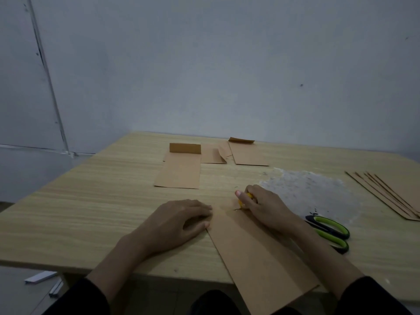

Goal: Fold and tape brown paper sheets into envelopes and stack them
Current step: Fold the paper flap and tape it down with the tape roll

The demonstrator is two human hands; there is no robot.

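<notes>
Head view looks down on my left hand (179, 220), fingers relaxed and pressing on the left edge of the folded brown paper sheet (254, 253), which lies slanted across the near edge of the wooden table (91, 201) and overhangs it toward me. My right hand (264, 206) is curled around a yellow-handled tool (244, 200) (its thin tip looks like a blade, though I cannot be sure) at the sheet's far end. Green-and-black scissors (329, 230) lie just right of my right wrist, a fanned stack of brown sheets (391, 196) sits at the far right, and three folded envelopes (179, 171) lie along the far side.
</notes>
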